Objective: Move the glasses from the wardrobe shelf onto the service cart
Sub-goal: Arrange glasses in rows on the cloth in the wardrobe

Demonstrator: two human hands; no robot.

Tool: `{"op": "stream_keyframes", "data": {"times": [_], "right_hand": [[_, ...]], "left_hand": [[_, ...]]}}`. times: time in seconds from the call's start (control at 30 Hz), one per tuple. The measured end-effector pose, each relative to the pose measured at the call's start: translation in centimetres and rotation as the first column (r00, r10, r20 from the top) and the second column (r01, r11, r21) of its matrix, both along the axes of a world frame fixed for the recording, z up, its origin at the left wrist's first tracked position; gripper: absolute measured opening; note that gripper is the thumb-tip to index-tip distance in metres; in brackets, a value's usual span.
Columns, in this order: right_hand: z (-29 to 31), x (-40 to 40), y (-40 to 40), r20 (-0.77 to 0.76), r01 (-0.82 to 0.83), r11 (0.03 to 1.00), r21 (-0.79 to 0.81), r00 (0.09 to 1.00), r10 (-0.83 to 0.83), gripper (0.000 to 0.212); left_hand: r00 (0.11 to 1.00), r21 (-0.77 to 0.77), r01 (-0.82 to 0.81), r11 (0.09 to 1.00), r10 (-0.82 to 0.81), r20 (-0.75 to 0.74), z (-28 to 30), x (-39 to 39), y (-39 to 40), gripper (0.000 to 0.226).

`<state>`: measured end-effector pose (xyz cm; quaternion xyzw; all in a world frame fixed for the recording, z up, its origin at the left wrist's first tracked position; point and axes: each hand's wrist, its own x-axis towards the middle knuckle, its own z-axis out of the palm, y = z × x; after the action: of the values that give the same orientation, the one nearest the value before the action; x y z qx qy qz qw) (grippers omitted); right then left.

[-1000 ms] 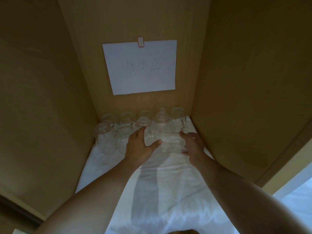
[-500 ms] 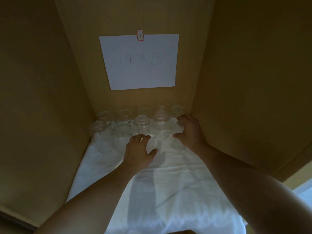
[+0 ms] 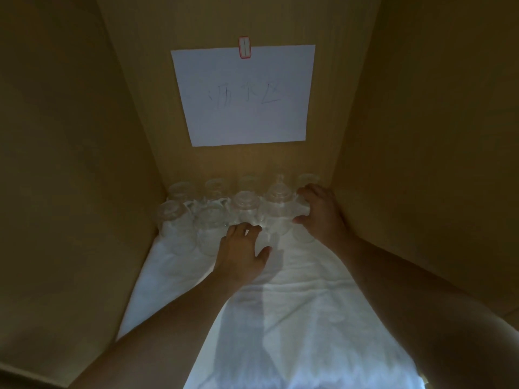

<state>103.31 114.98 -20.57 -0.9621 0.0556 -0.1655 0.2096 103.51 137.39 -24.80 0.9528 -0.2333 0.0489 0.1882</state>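
Observation:
Several clear glasses stand upside down in two rows at the back of the wardrobe shelf, on a white cloth [image 3: 295, 318]. My right hand [image 3: 321, 213] curls its fingers and thumb round the rightmost front glass [image 3: 304, 234], next to the tall glass [image 3: 278, 206] and close to the right wall. My left hand [image 3: 241, 252] lies low on the cloth with its fingers stretched toward the middle front glass [image 3: 244, 207] and its thumb spread. The fingertips are at that glass's base and hold nothing. The service cart is not in view.
Wooden walls [image 3: 70, 192] close the shelf in on the left, right and back. A white paper sheet [image 3: 243, 94] with handwriting is stuck to the back wall above the glasses. Two more front glasses [image 3: 174, 220] stand near the left wall.
My right hand has moved forward and right, from the cloth to the rightmost glass, and curled round it. My left hand has shifted slightly and stays near the middle glasses.

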Motion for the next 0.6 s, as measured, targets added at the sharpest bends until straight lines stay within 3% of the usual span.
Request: {"op": "stream_keyframes", "data": {"times": [0.27,0.6], "right_hand": [[0.3,-0.4,0.3,-0.11,-0.023,0.986,-0.163,0.994,0.005,0.089],[-0.4,-3.4,2.0,-0.094,0.154,0.985,-0.079,0.982,-0.161,0.096]], "left_hand": [[0.999,-0.037,0.044,0.998,-0.045,-0.016,0.0,0.6,-0.8,0.057],[0.996,-0.043,0.089,0.995,-0.09,-0.025,0.9,1.8,-1.3,0.053]]}}
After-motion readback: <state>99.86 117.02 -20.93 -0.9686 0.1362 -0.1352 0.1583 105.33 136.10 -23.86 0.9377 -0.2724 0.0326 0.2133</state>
